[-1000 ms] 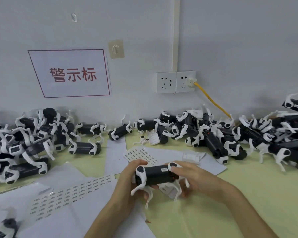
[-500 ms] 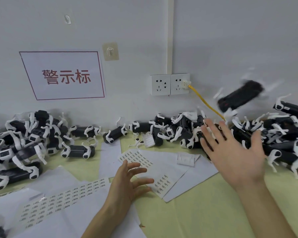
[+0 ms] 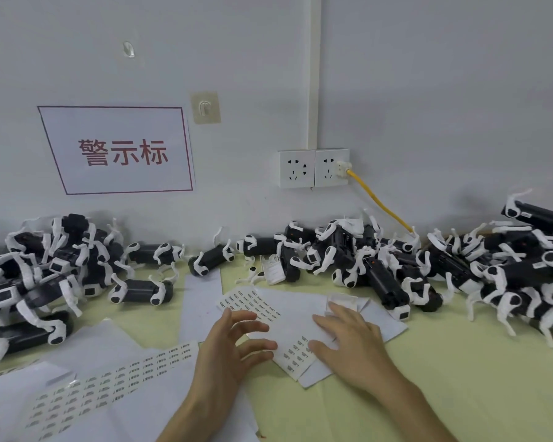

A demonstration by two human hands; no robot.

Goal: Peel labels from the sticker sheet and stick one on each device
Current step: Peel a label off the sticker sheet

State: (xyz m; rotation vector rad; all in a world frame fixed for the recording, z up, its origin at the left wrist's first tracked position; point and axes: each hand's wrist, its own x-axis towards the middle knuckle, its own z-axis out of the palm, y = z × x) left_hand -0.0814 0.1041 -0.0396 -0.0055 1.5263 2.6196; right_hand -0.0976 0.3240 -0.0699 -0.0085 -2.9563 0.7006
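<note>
Desk [image 3: 460,384]: yellow-green top, with the wall along its back edge. Devices are heaped along that back edge in two masses. The right pile [image 3: 492,275] is the bigger and runs to the desk's right edge; the left pile [image 3: 39,275] fills the back left corner. No device is in hand.

The sticker sheet [image 3: 292,314] lies mid-desk toward the front edge, on top of loose papers [image 3: 201,301]. A second sheet [image 3: 109,381] sits at the front left corner.

Left hand [image 3: 227,349]: grip apart, fingers spread over the sheet's left side, clamped on nothing. Right hand [image 3: 348,342]: grip apart, fingers straight and flat on the sheet's right side.

Likely trouble:
- The sheet rests on slick paper, so it probably slides when a label lifts unless one hand pins it.
- Labels [image 3: 297,350] are tiny and close-set. A fingertip may lift two, or curl one onto itself.
- Nothing visible separates done devices from undone. A reach into the wrong pile means doubles or misses.
- The right pile is stacked high with legs tangled. Pulling one device out may drag others onto the sheet or off the edge.
- The yellow cable [image 3: 377,202] runs into that pile and could snag.
</note>
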